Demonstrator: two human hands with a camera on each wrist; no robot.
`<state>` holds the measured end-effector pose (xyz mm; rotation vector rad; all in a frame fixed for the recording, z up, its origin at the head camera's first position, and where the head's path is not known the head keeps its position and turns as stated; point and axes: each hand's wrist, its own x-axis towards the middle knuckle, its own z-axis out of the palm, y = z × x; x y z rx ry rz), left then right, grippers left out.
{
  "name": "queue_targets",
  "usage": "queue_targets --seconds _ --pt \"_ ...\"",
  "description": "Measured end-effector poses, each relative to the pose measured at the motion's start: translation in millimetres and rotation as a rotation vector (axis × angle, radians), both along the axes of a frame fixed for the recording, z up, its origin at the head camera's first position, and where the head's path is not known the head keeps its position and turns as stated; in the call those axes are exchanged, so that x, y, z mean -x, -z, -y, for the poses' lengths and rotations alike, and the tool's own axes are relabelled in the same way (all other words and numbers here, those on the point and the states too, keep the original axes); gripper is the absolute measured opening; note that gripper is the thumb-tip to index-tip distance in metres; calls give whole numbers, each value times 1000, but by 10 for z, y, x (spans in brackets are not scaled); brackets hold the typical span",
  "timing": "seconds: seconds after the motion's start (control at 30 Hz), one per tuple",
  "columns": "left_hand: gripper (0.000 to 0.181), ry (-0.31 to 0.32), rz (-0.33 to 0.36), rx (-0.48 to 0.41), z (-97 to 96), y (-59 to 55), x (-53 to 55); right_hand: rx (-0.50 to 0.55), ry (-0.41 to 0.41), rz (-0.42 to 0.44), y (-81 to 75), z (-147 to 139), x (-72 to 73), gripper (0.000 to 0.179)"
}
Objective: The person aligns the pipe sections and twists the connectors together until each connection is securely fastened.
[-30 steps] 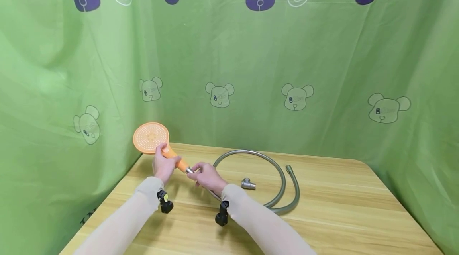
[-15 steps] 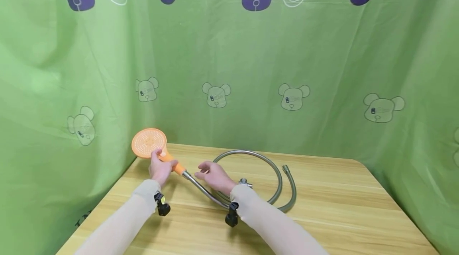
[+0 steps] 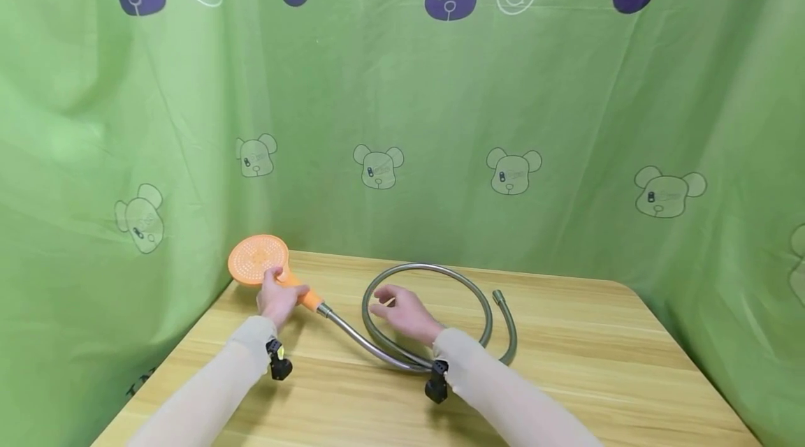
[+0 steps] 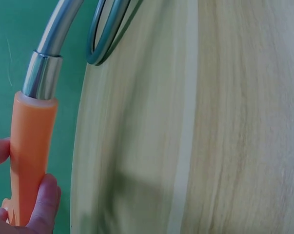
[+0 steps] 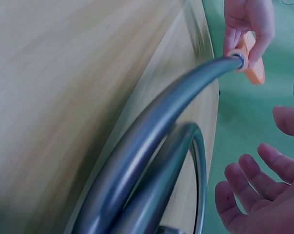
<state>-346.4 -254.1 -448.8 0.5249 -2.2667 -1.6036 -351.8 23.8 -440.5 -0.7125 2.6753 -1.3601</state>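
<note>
My left hand (image 3: 277,299) grips the orange handle of a shower head (image 3: 256,260) at the left, its perforated round face turned up. A metal hose (image 3: 361,341) runs from the handle's end, joined by a silver collar (image 4: 42,75) seen in the left wrist view. My right hand (image 3: 407,313) hovers over the hose's coil, holding nothing. In the right wrist view its fingers (image 5: 249,170) are loosely bent and apart from the hose. The small metal fitting is hidden by my right hand and arm in the head view; a sliver of metal (image 5: 170,230) shows below the hose in the right wrist view.
The hose loops on the wooden table (image 3: 566,349), its free end (image 3: 499,297) lying to the right. A green curtain (image 3: 440,98) with printed bear heads surrounds the table's back and sides.
My right hand has left the joint between shower head and hose and moved right over the coil. My left hand has lowered slightly with the shower head, still gripping it.
</note>
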Motion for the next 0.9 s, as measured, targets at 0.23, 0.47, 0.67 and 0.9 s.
queue_targets --seconds 0.23,0.47,0.67,0.9 --pt "80 18 46 13 17 83 41 23 32 -10 35 -186 10 43" --pt "85 35 66 19 32 119 46 -5 53 -26 89 -358 26 44" --pt "86 44 95 7 4 136 33 -9 74 -19 109 -515 13 43" --pt "84 51 123 -9 -27 176 71 -29 107 -19 125 -638 14 42"
